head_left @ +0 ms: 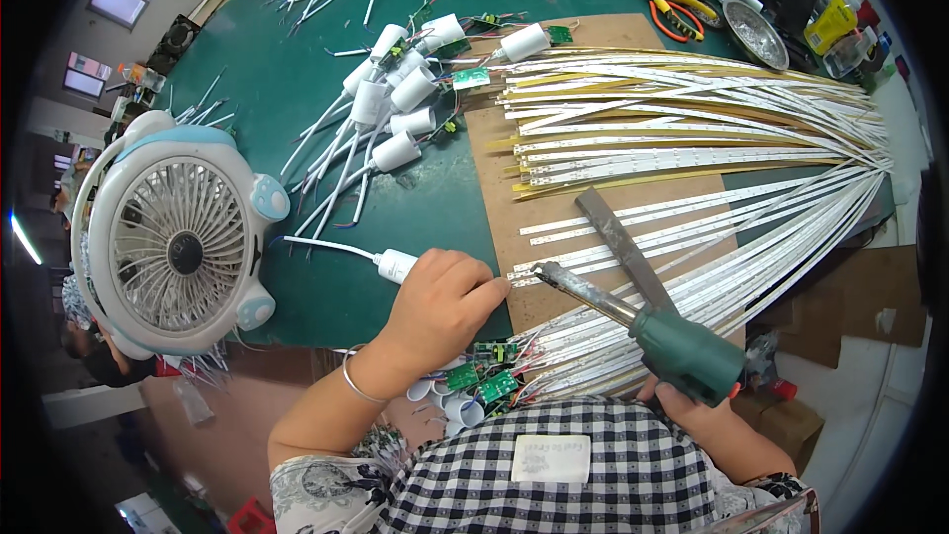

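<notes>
My left hand (445, 299) is closed over the right end of a white cylindrical housing (395, 265) with a white cable trailing left. Its fingertips press by the left ends of some LED strips (554, 262); what lies inside the fingers is hidden. A soldering iron (687, 356) with a green handle is gripped in my right hand (682, 403), mostly behind the handle. The iron's metal tip points left, over the strip ends, a little right of my left fingertips. Beneath the iron's shaft a flat grey bar (623, 249) lies across the strips.
A white-and-blue fan (183, 247) stands at the left. More white housings (413, 89) with cables and circuit boards lie beyond my left hand. Pliers (677, 20) and a round metal dish (755, 35) sit far right. Green boards (497, 386) hang near my apron.
</notes>
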Demonstrator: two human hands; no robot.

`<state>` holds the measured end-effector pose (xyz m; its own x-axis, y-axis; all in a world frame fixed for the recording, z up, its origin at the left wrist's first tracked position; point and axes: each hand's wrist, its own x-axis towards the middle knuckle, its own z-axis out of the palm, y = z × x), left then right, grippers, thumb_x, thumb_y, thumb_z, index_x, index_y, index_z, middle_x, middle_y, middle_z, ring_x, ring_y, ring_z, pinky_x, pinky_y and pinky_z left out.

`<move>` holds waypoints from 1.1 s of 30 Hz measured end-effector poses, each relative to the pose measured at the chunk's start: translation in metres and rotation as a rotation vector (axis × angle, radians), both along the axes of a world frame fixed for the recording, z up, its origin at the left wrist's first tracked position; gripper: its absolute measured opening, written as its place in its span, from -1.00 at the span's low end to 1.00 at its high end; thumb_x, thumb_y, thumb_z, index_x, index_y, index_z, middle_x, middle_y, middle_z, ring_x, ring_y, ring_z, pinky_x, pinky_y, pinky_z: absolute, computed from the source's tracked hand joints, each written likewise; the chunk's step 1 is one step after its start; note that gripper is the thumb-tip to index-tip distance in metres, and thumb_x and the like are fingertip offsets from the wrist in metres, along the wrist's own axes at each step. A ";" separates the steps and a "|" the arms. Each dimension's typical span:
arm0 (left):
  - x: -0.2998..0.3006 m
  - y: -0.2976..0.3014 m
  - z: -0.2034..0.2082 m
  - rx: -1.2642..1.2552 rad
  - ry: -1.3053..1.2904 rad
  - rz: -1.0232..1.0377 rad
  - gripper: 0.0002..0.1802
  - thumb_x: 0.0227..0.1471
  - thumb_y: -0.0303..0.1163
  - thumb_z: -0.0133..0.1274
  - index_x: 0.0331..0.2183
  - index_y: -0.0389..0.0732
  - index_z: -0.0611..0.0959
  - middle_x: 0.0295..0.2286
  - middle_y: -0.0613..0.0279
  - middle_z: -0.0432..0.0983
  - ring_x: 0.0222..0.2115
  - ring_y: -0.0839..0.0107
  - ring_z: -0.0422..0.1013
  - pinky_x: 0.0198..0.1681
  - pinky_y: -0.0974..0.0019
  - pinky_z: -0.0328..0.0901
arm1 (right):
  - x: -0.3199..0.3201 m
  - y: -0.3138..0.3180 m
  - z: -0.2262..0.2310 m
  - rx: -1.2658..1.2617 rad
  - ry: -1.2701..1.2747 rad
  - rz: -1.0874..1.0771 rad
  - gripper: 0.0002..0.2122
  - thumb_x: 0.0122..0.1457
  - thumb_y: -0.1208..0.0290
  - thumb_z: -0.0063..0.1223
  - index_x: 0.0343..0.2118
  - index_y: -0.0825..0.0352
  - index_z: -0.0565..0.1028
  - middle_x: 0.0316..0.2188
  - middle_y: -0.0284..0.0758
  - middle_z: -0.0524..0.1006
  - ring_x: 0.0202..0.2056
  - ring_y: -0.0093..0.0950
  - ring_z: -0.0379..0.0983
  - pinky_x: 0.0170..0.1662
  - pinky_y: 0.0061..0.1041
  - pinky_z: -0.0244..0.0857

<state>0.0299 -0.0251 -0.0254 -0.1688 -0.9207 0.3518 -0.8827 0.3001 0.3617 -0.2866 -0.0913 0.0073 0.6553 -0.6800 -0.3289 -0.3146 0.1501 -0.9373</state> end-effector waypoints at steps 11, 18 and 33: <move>0.000 -0.002 -0.002 -0.015 0.024 -0.012 -0.69 -0.33 -0.60 0.21 -0.38 -0.21 0.62 -0.47 0.27 0.43 -0.40 0.26 0.38 -0.31 0.24 0.28 | -0.019 0.007 -0.045 -0.427 0.117 0.193 -0.70 -0.09 0.49 0.24 -0.21 0.36 0.56 -0.25 -0.22 0.58 -0.17 -0.23 0.52 -0.05 -0.32 0.37; 0.000 -0.001 -0.001 -0.016 0.044 -0.017 -0.68 -0.35 -0.60 0.22 -0.38 -0.22 0.62 -0.47 0.26 0.43 -0.40 0.26 0.38 -0.32 0.25 0.28 | -0.012 0.008 -0.040 -0.361 0.127 0.148 -0.68 -0.09 0.49 0.24 -0.20 0.36 0.55 -0.23 -0.22 0.58 -0.16 -0.25 0.51 -0.06 -0.35 0.38; -0.001 -0.002 -0.002 -0.026 0.056 -0.023 -0.68 -0.37 -0.60 0.23 -0.39 -0.23 0.61 -0.48 0.24 0.42 -0.42 0.27 0.39 -0.34 0.25 0.27 | -0.006 0.003 -0.025 -0.467 0.091 0.208 -0.69 -0.11 0.51 0.24 -0.22 0.35 0.56 -0.24 -0.19 0.57 -0.23 -0.26 0.54 -0.13 -0.38 0.42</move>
